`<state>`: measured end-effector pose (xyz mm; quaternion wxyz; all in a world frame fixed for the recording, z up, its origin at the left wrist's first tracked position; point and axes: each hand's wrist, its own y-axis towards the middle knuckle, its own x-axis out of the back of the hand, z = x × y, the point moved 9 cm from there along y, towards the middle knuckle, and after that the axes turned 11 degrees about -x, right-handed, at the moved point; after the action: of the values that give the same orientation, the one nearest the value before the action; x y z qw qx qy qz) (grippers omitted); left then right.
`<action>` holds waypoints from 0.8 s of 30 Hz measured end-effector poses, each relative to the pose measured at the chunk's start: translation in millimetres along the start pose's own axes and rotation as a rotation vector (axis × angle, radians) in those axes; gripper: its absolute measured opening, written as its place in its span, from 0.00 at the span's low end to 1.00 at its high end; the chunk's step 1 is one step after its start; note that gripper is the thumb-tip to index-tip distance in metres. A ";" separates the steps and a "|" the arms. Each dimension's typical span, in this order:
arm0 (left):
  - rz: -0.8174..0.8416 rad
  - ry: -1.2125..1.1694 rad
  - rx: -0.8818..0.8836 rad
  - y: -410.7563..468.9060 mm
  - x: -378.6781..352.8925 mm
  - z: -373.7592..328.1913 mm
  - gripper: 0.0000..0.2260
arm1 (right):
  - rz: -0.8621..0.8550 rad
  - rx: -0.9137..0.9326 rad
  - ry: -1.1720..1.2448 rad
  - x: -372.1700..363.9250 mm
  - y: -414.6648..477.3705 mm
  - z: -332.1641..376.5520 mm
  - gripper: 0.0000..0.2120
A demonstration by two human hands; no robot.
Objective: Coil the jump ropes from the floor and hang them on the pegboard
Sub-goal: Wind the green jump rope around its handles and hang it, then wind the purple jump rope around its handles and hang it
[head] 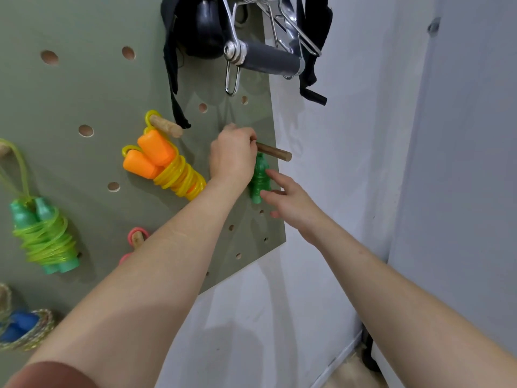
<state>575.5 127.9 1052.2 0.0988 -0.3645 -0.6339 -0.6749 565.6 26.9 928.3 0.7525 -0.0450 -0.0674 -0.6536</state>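
Observation:
A coiled dark green jump rope [259, 179] hangs below a wooden peg [275, 153] near the right edge of the grey-green pegboard [92, 91]. My left hand [232, 155] is curled at the base of that peg and hides the rope's loop; what its fingers pinch cannot be made out. My right hand [288, 200] reaches in from the right with straight fingers, its fingertips at the green bundle. An orange-handled yellow rope [165, 163] hangs coiled on the neighbouring peg [166, 126].
A light green coiled rope [44, 236] hangs at the left, a pink rope [135, 239] on a lower peg, a blue-handled braided rope [22, 329] at bottom left. Black straps and a metal cable handle [268, 58] hang above. White wall lies to the right.

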 end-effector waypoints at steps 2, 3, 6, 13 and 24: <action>0.044 0.028 0.014 0.3 -1.8 0.0 0.10 | 0.050 -0.009 -0.049 -2.0 -2.7 -3.1 0.30; 0.088 0.044 0.018 -0.9 -4.0 -1.9 0.12 | 0.062 -0.016 -0.068 -1.7 -5.5 -5.1 0.31; 0.207 0.054 0.037 -10.6 -7.4 -10.2 0.16 | 0.055 -0.031 -0.062 4.7 -16.3 -10.2 0.31; 0.069 -0.253 -0.037 -84.2 8.5 -44.0 0.18 | -0.038 -0.120 0.018 56.3 -77.1 -36.5 0.21; 0.506 -0.820 0.403 -319.8 -57.6 -126.4 0.15 | -0.069 -0.420 -0.014 117.3 -238.0 -186.2 0.10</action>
<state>379.9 48.2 774.8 0.0707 -0.7142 -0.6302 -0.2963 354.0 -150.5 758.5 0.7033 -0.2030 0.0635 -0.6783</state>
